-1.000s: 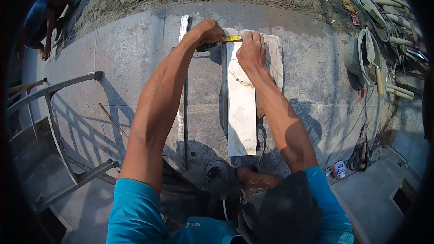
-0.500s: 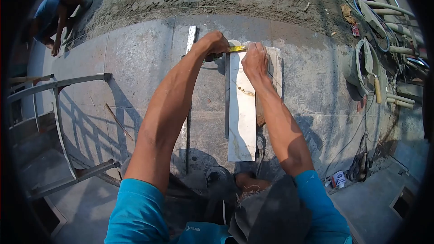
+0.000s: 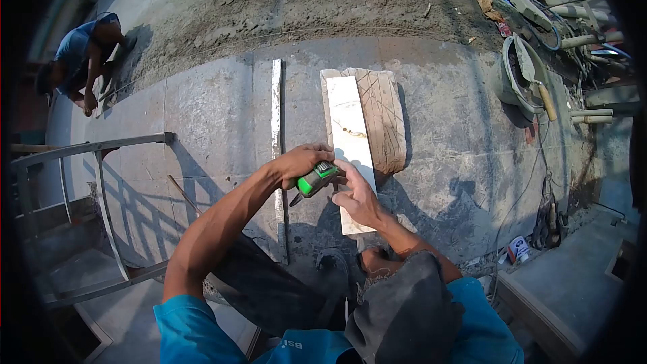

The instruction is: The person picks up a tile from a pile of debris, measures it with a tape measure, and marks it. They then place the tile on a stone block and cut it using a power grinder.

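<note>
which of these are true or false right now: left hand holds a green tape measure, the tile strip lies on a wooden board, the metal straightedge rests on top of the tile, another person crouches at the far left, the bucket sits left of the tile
1. The left hand holds a green tape measure. True.
2. The pale tile strip lies on a wooden board. True.
3. The metal straightedge rests on top of the tile strip. False: it lies on the concrete slab, left of the strip and apart from it.
4. Another person crouches at the far left. True.
5. The bucket sits left of the tile strip. False: it stands to the right.
6. The right hand is far from the strip. False: it rests at the strip's near end.
</note>
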Action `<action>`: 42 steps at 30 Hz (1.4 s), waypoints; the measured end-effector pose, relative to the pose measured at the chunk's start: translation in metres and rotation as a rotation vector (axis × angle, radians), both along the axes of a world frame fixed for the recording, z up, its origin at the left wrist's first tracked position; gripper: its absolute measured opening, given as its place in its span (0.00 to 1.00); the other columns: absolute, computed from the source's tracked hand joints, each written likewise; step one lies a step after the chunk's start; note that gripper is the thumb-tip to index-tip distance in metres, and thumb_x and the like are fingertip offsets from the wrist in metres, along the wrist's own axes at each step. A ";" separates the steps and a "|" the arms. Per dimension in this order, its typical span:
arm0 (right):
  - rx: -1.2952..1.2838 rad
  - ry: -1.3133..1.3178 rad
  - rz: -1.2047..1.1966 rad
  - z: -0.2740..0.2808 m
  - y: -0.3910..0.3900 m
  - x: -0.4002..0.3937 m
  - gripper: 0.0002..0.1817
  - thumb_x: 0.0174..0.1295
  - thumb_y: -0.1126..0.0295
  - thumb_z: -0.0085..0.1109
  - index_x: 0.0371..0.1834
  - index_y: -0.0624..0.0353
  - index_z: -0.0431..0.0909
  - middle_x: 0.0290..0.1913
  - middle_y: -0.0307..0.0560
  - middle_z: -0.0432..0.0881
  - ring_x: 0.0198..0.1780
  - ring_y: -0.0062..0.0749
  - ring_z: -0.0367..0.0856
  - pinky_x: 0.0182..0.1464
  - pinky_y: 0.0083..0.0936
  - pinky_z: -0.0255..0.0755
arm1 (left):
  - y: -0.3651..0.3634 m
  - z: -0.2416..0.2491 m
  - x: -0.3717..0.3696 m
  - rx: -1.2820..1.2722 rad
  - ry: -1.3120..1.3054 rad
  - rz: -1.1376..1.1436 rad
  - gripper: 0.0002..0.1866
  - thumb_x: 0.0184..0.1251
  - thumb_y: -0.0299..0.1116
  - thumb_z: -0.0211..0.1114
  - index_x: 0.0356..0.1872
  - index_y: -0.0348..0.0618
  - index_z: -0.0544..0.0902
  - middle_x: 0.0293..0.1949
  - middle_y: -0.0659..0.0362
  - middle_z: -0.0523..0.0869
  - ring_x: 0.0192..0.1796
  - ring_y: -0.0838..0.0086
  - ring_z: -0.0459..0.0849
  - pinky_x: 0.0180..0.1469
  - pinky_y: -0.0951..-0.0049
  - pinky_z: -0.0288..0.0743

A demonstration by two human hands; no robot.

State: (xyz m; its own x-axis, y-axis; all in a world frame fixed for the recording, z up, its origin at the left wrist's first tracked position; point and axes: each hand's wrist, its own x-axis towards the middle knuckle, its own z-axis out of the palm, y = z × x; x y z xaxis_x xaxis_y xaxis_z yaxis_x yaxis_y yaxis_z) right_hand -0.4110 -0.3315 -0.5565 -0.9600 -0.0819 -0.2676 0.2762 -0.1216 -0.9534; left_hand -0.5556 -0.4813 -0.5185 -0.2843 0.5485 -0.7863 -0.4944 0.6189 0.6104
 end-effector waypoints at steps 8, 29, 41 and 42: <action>0.069 -0.263 -0.292 0.059 0.030 0.045 0.34 0.59 0.62 0.68 0.67 0.51 0.63 0.53 0.53 0.72 0.59 0.43 0.74 0.53 0.41 0.77 | 0.056 -0.047 0.092 0.081 0.195 0.611 0.25 0.71 0.44 0.59 0.57 0.31 0.71 0.42 0.42 0.81 0.39 0.61 0.83 0.34 0.63 0.77; 1.193 -0.498 -0.273 -0.030 0.195 0.213 0.33 0.59 0.51 0.67 0.66 0.49 0.69 0.57 0.64 0.70 0.50 0.60 0.77 0.52 0.45 0.73 | 0.121 -0.088 0.156 -0.557 1.064 0.571 0.48 0.42 0.39 0.79 0.69 0.57 0.63 0.65 0.36 0.56 0.68 0.43 0.54 0.63 0.39 0.50; 1.361 -0.610 -0.383 -0.096 0.276 0.205 0.31 0.66 0.55 0.60 0.72 0.40 0.63 0.70 0.66 0.56 0.70 0.65 0.54 0.64 0.56 0.62 | 0.111 -0.094 0.131 -0.609 1.045 0.514 0.46 0.40 0.51 0.78 0.66 0.55 0.69 0.66 0.39 0.59 0.68 0.44 0.54 0.61 0.37 0.52; 1.481 -0.549 -0.421 -0.095 0.270 0.202 0.31 0.67 0.55 0.60 0.73 0.41 0.62 0.71 0.64 0.55 0.71 0.63 0.53 0.65 0.56 0.61 | 0.110 -0.093 0.131 -0.598 1.044 0.522 0.45 0.43 0.52 0.77 0.66 0.52 0.70 0.66 0.40 0.61 0.69 0.44 0.54 0.62 0.36 0.52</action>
State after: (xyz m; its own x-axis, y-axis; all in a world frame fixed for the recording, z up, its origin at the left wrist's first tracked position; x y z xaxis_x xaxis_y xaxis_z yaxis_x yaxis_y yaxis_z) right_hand -0.2092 -0.0619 -0.6518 -0.6153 0.7704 -0.1669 0.7880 0.6068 -0.1038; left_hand -0.4241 -0.3713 -0.6118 -0.9748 -0.1657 -0.1493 -0.2211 0.8064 0.5485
